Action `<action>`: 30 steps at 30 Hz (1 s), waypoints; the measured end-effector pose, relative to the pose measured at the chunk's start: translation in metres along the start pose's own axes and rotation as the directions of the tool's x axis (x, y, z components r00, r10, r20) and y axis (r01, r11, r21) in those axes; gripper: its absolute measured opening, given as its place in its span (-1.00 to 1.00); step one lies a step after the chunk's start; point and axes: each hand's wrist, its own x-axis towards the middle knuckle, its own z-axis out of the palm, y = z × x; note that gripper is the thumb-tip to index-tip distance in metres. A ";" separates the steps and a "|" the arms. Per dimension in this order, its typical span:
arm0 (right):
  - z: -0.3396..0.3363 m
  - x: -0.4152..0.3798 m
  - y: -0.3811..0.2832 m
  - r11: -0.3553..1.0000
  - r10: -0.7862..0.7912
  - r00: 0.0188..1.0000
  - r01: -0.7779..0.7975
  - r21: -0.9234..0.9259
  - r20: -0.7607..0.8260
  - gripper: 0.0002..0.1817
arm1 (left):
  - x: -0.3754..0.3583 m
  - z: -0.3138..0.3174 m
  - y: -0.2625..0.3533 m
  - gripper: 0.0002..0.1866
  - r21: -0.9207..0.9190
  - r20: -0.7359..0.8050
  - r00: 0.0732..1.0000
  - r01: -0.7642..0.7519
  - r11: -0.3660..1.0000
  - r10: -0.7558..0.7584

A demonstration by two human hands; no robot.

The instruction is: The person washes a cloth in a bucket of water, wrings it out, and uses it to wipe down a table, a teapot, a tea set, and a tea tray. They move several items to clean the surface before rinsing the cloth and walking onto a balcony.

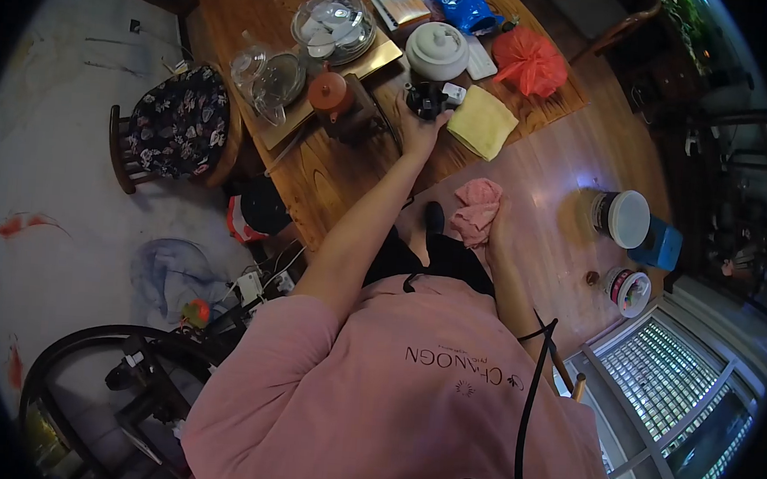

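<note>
My left hand [420, 129] reaches over the wooden table [321, 187], its fingers wrapped round a small black object [424, 100] beside a small white block [454, 94]. What the black thing is cannot be made out. A folded yellow cloth [483, 123] lies just right of that hand, and a white lidded pot [437, 50] stands behind it. To its left is a reddish-brown teapot [329, 93]. Off the table's near edge, my right hand [497, 230] grips a crumpled pink cloth [476, 212].
Glassware [269, 76] and a tray with cups [333, 27] stand at the table's left. A red plastic bag [530, 61] and blue packet [462, 5] are at the back right. White buckets [628, 219] stand on the right floor; a cushioned chair [178, 122] is left.
</note>
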 end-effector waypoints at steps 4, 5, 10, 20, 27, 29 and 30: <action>0.030 -0.032 -0.046 0.995 0.059 0.997 -0.063 0.081 0.056 -0.32 | -0.055 -0.042 0.055 -0.28 0.050 0.018 0.980 0.197 0.979 -0.198; 0.037 -0.039 -0.055 0.995 0.062 0.995 -0.067 0.071 0.073 -0.33 | -0.069 -0.063 0.076 -0.38 0.117 0.026 0.981 0.186 0.976 -0.190; 0.045 -0.031 -0.044 0.990 0.053 0.983 -0.075 0.123 0.175 -0.36 | -0.047 -0.152 0.124 -0.48 0.311 -0.235 0.970 0.010 0.950 0.067; 0.056 0.008 0.012 0.999 0.044 0.961 -0.049 0.012 0.272 -0.44 | 0.062 -0.150 0.126 -0.23 0.728 0.070 0.996 -0.019 0.685 -0.046; 0.062 -0.038 -0.028 0.996 0.001 0.993 0.010 -0.092 0.120 -0.41 | 0.073 -0.155 0.138 -0.35 0.646 0.144 0.976 -0.216 0.732 0.162; 0.060 -0.037 -0.025 0.997 -0.079 0.997 0.079 -0.017 -0.010 -0.35 | 0.074 -0.147 0.162 -0.35 0.639 0.168 0.972 -0.235 0.732 0.165; 0.057 -0.038 -0.026 0.997 -0.081 0.996 0.081 -0.006 -0.027 -0.35 | 0.073 -0.138 0.175 -0.35 0.613 0.200 0.966 -0.252 0.749 0.161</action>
